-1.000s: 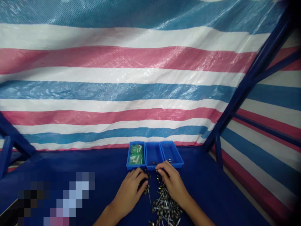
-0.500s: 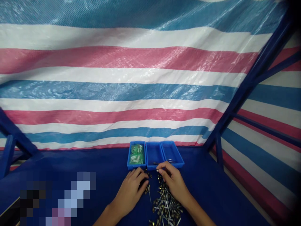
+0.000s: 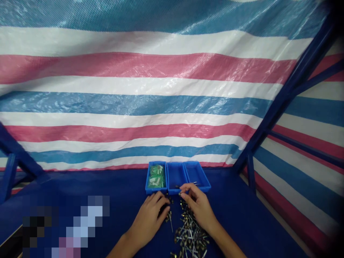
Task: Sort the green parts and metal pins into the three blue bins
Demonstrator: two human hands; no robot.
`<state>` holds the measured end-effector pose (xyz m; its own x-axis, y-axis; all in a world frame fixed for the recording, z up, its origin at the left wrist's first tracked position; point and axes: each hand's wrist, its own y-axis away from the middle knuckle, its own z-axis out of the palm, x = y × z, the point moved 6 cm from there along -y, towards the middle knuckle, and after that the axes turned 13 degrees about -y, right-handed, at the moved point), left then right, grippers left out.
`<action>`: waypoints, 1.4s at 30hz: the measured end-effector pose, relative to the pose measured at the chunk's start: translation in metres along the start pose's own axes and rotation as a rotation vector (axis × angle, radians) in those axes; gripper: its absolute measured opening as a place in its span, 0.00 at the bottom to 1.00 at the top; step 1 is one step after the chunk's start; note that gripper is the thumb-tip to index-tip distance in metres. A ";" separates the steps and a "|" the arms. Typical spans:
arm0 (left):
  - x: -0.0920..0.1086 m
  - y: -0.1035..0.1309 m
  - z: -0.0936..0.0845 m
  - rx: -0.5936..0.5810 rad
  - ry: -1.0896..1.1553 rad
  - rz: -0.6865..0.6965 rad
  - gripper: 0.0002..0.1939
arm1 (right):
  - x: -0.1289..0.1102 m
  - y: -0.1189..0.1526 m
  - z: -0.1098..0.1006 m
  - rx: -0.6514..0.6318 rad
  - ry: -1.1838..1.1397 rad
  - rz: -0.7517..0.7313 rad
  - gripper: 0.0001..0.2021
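Observation:
Small metal parts with thin shafts lie in a heap [image 3: 190,234] at the lower centre, partly under my right hand [image 3: 197,206]. That hand pinches something small and dark at its fingertips, just in front of the middle blue bin [image 3: 176,175]. My left hand [image 3: 152,214] rests on the table with fingers curled and thumb apart, beside a few metal parts [image 3: 169,216]; what lies under its fingers is hidden. A few small parts sit at the front of the middle bin and in the right blue bin [image 3: 198,173].
The left blue bin [image 3: 147,182] holds green packets with white pieces. The blue table [image 3: 107,186] is backed by a striped sheet [image 3: 134,86]. Blue frame bars [image 3: 258,136] slope at both sides. A pixelated patch covers the lower left.
The fingertips of my right hand have shifted slightly, the thumb and index still together. My left hand looks unchanged.

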<state>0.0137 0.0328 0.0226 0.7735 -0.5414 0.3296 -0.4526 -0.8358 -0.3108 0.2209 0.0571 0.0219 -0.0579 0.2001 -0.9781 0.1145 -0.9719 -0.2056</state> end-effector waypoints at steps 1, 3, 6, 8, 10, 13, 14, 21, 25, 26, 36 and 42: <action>0.000 0.000 0.000 0.002 0.002 0.001 0.07 | 0.000 0.000 0.000 0.001 0.004 -0.002 0.16; 0.000 0.000 -0.001 0.009 0.005 0.004 0.07 | 0.000 0.000 -0.001 0.000 0.018 -0.006 0.16; 0.000 0.000 -0.002 0.015 0.008 0.009 0.07 | 0.000 -0.001 -0.002 0.004 0.026 -0.020 0.17; 0.000 0.000 -0.002 0.013 0.010 0.009 0.07 | 0.002 -0.001 -0.002 0.008 0.010 -0.023 0.17; 0.000 0.000 -0.001 0.004 0.011 0.006 0.07 | 0.004 -0.001 -0.002 0.004 -0.027 -0.017 0.17; 0.001 0.000 0.000 -0.010 0.006 0.003 0.07 | 0.006 -0.002 -0.001 -0.002 -0.096 0.002 0.18; 0.001 0.000 0.001 -0.012 0.004 0.002 0.07 | 0.006 -0.002 -0.001 -0.002 -0.113 0.009 0.18; 0.001 -0.001 -0.001 -0.011 0.002 0.000 0.07 | 0.007 -0.005 -0.001 0.020 -0.240 0.058 0.19; 0.002 -0.001 -0.002 -0.027 0.001 -0.003 0.07 | 0.010 -0.005 -0.004 0.041 -0.296 0.085 0.20; 0.002 -0.001 -0.001 -0.028 0.002 -0.002 0.07 | 0.011 -0.006 -0.004 0.045 -0.304 0.091 0.20; 0.000 -0.001 0.000 -0.023 0.006 -0.007 0.07 | 0.016 -0.008 -0.007 0.089 -0.378 0.089 0.19; 0.000 -0.001 0.000 -0.013 -0.001 -0.003 0.06 | 0.017 -0.007 -0.009 0.098 -0.362 0.080 0.18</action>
<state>0.0145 0.0333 0.0232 0.7752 -0.5387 0.3300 -0.4558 -0.8386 -0.2983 0.2282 0.0687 0.0065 -0.4012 0.0834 -0.9122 0.0388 -0.9934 -0.1079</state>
